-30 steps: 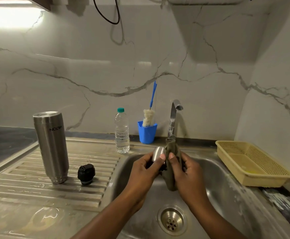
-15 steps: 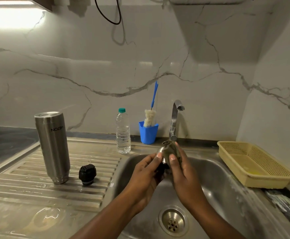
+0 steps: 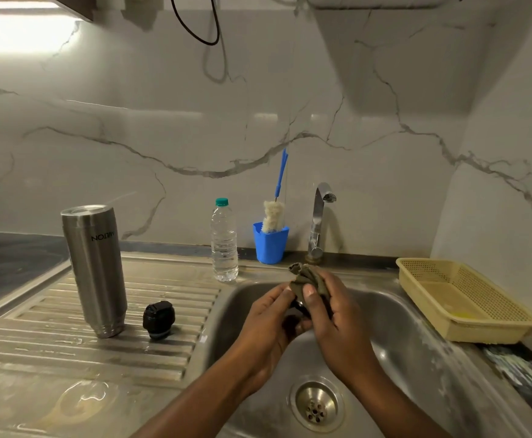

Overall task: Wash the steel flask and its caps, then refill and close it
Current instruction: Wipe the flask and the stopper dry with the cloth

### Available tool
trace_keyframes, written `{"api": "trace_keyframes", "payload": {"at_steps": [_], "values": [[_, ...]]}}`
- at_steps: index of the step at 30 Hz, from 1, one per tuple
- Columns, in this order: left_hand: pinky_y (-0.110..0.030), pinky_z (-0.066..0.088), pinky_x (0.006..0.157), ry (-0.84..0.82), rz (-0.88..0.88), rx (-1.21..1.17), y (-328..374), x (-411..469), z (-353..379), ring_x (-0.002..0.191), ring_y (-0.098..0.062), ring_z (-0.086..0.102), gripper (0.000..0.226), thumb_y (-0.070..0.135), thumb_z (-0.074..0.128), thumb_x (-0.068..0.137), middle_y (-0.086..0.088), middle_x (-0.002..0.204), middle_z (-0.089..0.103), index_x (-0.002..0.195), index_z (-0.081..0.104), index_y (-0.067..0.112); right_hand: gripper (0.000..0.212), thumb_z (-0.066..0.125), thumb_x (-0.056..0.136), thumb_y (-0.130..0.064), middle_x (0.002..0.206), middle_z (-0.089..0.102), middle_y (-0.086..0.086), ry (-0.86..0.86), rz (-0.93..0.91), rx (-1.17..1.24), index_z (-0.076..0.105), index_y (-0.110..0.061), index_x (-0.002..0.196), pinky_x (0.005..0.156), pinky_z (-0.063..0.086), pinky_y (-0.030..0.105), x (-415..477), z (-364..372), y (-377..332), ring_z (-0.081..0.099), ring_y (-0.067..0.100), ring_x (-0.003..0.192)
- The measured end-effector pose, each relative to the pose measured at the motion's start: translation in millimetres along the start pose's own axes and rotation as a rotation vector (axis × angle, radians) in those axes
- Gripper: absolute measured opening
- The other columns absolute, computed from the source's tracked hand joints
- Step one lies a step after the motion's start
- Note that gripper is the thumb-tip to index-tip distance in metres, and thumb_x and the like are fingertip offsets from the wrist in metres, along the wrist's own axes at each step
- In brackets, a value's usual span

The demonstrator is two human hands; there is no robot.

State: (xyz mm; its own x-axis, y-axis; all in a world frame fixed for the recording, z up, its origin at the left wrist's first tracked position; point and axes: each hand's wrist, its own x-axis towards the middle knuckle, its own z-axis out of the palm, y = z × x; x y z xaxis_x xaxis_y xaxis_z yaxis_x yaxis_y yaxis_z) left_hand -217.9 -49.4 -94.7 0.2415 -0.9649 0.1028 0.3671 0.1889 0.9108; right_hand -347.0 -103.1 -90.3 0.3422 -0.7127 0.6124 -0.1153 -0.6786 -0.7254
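The steel flask (image 3: 95, 270) stands upside down on the ribbed drainboard at the left. A black inner cap (image 3: 158, 319) sits just right of it. Over the sink (image 3: 416, 352), my left hand (image 3: 268, 320) grips the steel outer cap (image 3: 297, 306), of which only a dark sliver shows between my fingers. My right hand (image 3: 334, 317) holds an olive scrub cloth (image 3: 309, 278) bunched over the cap's top.
A clear water bottle (image 3: 224, 241), a blue cup (image 3: 270, 245) with a bottle brush and the tap (image 3: 319, 216) stand along the back wall. A yellow plastic basket (image 3: 467, 298) sits right of the sink. The drain (image 3: 317, 404) lies below my hands.
The cloth, which hung down beside the shiny cap, is now bunched on top of it and hides the steel. Both hands stayed over the sink.
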Motion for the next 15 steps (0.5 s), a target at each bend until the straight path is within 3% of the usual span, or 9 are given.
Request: {"api": "trace_keyframes", "payload": {"at_steps": [3, 7, 9, 11, 13, 15], "values": [[-0.054, 0.053, 0.109, 0.008, 0.014, 0.075, -0.5, 1.0, -2.9, 0.118, -0.032, 0.072, 0.034, 0.026, 0.063, 0.1, -0.015, 0.123, 0.075, 0.129, 0.07, 0.01, 0.022, 0.05, 0.107, -0.037, 0.102, 0.076, -0.013, -0.061, 0.176, 0.098, 0.068, -0.033, 0.119, 0.079, 0.057, 0.019, 4.5, -4.9, 2.4, 0.072, 0.002, 0.097], [-0.056, 0.054, 0.107, 0.089, 0.002, 0.058, 1.2, 4.2, -5.6, 0.112, -0.031, 0.075, 0.042, 0.029, 0.07, 0.091, -0.012, 0.116, 0.078, 0.127, 0.068, 0.009, 0.014, 0.055, 0.104, -0.039, 0.084, 0.074, -0.009, 0.023, 0.079, -0.091, 0.068, -0.034, 0.102, 0.07, 0.052, 0.011, 3.3, -8.8, 3.8, 0.07, -0.003, 0.085], [-0.055, 0.053, 0.107, 0.093, -0.008, 0.032, 0.6, 5.0, -6.7, 0.114, -0.036, 0.073, 0.043, 0.032, 0.069, 0.092, -0.017, 0.118, 0.076, 0.127, 0.067, 0.007, 0.013, 0.06, 0.104, -0.028, 0.09, 0.073, -0.014, 0.058, -0.038, -0.165, 0.07, -0.03, 0.111, 0.073, 0.05, 0.009, 1.3, -7.8, 3.6, 0.069, -0.004, 0.09], [-0.05, 0.055, 0.101, 0.057, -0.018, 0.028, -0.2, 2.7, -4.8, 0.113, -0.037, 0.072, 0.042, 0.032, 0.064, 0.096, -0.021, 0.121, 0.074, 0.128, 0.066, 0.004, 0.025, 0.06, 0.104, -0.027, 0.11, 0.073, -0.016, 0.028, -0.088, -0.143, 0.068, -0.026, 0.128, 0.086, 0.051, 0.011, 1.0, -6.3, 3.2, 0.067, -0.003, 0.105], [-0.046, 0.057, 0.096, 0.032, -0.021, 0.015, -0.8, 1.0, -1.4, 0.11, -0.034, 0.072, 0.04, 0.029, 0.06, 0.1, -0.023, 0.123, 0.073, 0.13, 0.064, 0.002, 0.031, 0.056, 0.106, -0.029, 0.118, 0.072, -0.017, -0.025, -0.029, -0.037, 0.064, -0.029, 0.136, 0.091, 0.052, 0.015, 1.7, -5.4, 1.3, 0.066, -0.001, 0.113], [-0.045, 0.056, 0.094, 0.053, -0.022, -0.042, 0.9, 2.8, -0.1, 0.107, -0.033, 0.071, 0.044, 0.028, 0.062, 0.1, -0.026, 0.124, 0.071, 0.131, 0.063, -0.001, 0.026, 0.051, 0.108, -0.033, 0.109, 0.075, -0.014, -0.073, 0.094, 0.079, 0.066, -0.032, 0.129, 0.086, 0.054, 0.018, 2.7, -4.3, 0.3, 0.069, 0.001, 0.106]]}}
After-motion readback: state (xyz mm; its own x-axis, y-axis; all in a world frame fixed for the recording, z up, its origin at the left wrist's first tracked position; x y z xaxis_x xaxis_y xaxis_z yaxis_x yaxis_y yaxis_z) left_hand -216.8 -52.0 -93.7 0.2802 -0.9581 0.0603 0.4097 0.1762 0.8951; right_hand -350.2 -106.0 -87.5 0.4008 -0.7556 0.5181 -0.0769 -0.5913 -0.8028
